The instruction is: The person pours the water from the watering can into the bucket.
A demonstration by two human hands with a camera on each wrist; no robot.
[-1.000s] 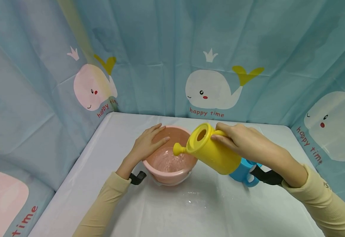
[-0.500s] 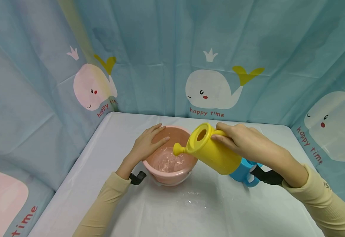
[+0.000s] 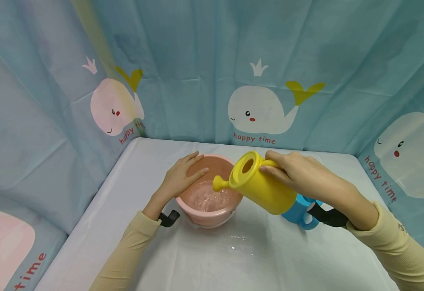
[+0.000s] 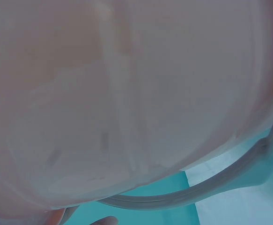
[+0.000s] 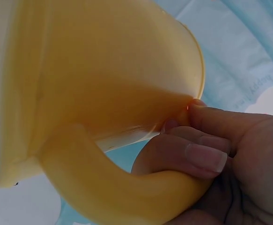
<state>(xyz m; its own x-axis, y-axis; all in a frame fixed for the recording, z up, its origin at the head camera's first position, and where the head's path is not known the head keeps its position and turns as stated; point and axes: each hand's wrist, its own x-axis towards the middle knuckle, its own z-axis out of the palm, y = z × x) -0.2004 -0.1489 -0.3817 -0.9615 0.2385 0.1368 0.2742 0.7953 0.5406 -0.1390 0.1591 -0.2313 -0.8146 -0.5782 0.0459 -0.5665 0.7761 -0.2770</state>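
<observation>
In the head view, a pink bucket (image 3: pixel 205 218) with rippling water in it stands on the white-covered table. My left hand (image 3: pixel 175 178) holds its left rim, thumb over the inner side. The bucket's outer wall (image 4: pixel 141 93) and its curved carrying handle (image 4: pixel 183 197) fill the left wrist view. My right hand (image 3: pixel 299 169) grips the handle of a yellow watering can (image 3: pixel 264 188), tilted so that its spout points left over the bucket. Up close in the right wrist view, my right fingers (image 5: pixel 206 157) curl round the yellow handle (image 5: pixel 127 192).
A blue cup with a handle (image 3: pixel 299 212) stands behind and below the watering can, partly hidden by it and my right wrist. Wet spots (image 3: pixel 239 244) shine on the white tabletop (image 3: pixel 204 262). A blue whale-print curtain (image 3: pixel 197 81) closes off the back and sides.
Both hands, the bucket and the watering can stay in place. Only the ripples on the water in the bucket shift.
</observation>
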